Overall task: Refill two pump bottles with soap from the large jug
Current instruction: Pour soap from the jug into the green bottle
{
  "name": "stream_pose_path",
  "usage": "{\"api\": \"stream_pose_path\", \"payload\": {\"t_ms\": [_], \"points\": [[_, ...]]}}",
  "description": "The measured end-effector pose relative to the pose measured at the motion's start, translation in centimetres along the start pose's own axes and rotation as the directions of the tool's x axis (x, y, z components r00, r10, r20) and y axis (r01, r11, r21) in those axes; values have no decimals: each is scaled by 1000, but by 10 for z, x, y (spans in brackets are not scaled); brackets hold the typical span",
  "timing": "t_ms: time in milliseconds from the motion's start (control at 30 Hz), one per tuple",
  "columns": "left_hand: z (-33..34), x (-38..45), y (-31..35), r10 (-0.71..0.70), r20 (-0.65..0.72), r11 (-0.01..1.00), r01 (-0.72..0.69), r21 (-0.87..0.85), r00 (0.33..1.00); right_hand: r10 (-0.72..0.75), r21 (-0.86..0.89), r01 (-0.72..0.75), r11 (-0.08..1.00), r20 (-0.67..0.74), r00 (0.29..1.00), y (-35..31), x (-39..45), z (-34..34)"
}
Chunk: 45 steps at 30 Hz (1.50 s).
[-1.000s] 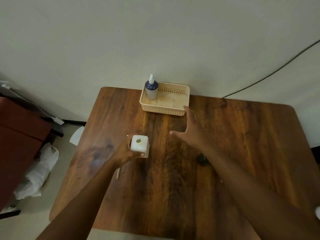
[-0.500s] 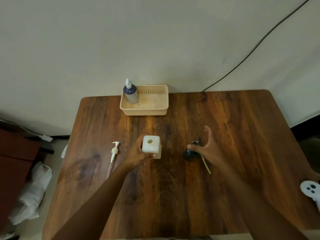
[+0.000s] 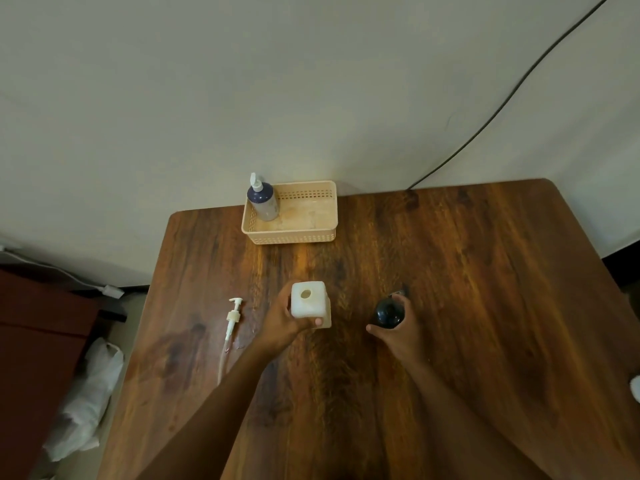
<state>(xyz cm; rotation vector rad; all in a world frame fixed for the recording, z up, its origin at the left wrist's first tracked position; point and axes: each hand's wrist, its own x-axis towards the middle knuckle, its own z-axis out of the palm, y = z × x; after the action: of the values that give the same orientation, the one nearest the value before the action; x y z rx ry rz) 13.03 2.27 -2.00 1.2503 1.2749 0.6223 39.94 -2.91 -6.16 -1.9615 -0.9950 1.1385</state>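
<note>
left hand (image 3: 282,325): I see it gripping the square white plastic bottle (image 3: 309,304), mouth uncapped.
right hand (image 3: 398,332): fingers curled round the dark round pump bottle (image 3: 388,313).
white pump head (image 3: 232,317): flat on tabletop (image 3: 485,289), left of left hand.

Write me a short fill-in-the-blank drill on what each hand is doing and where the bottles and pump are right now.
1. The left hand holds the white ____, whose top opening is uncapped.
2. The right hand grips a ____ object on the table.
3. The blue bottle stands in the basket's ____ corner.
4. The loose white pump lies on the table to the ____ of the left hand.

Missing words: bottle; dark; far left; left
</note>
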Motion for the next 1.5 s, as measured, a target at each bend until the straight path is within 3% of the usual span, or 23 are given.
{"api": "stream_pose_path", "payload": {"t_ms": [233,633,867,1100,1500], "points": [[-9,-3,11,23,-22,999,-23,-24,999,-90,4,90,996,-27,996,-20,1,3],[-32,2,121,265,-86,964,-264,13,961,-283,72,285,956,-28,959,-173,6,-33],[-46,-4,209,419,-141,908,-418,38,897,-450,111,450,886,-27,892,-261,-1,-68],[-58,-16,289,551,-141,832,-528,170,822,-583,141,588,796,-82,808,-331,-25,-97],[-64,-49,363,687,-56,701,-641,312,724,-669,118,663,739,11,743,-388,-64,-129]]}}
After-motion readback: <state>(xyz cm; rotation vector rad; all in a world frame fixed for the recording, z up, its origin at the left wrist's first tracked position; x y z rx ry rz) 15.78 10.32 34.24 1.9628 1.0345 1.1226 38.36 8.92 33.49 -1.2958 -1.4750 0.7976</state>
